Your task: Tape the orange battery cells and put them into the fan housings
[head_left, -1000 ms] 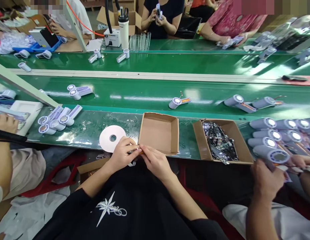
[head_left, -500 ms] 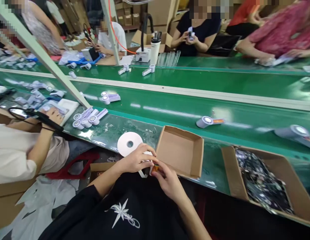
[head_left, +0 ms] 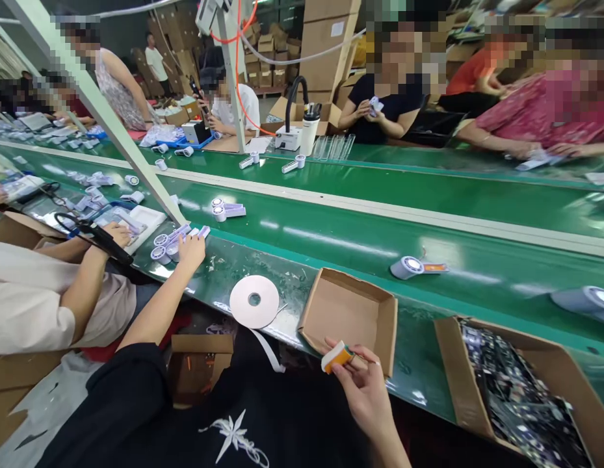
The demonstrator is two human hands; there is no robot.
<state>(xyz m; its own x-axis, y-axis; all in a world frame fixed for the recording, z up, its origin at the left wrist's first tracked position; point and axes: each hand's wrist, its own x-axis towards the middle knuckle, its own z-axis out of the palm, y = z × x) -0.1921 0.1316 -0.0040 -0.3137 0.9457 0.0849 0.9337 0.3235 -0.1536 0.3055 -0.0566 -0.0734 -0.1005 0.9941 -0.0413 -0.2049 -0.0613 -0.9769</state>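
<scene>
My right hand [head_left: 363,377] pinches a small orange and white piece [head_left: 337,357] in front of the near edge of an open cardboard box [head_left: 348,305]. Off to the left, my left hand [head_left: 191,252] reaches over a cluster of lavender handheld fans [head_left: 161,250] on the bench, its fingers closed around the fan at the cluster's right side. A white tape roll [head_left: 254,301] lies flat between my hands, with a loose strip hanging over the bench edge.
A box of dark, shiny parts [head_left: 521,390] stands at the right. On the green belt [head_left: 321,227] are a fan with an orange strip [head_left: 409,266] and other fans. A slanted metal post [head_left: 111,130] rises at left. A co-worker's arm [head_left: 90,273] is near my left.
My left hand has left the small piece and moved left to the fans. My right hand has moved right, still holding the piece. The view has tilted up slightly.
</scene>
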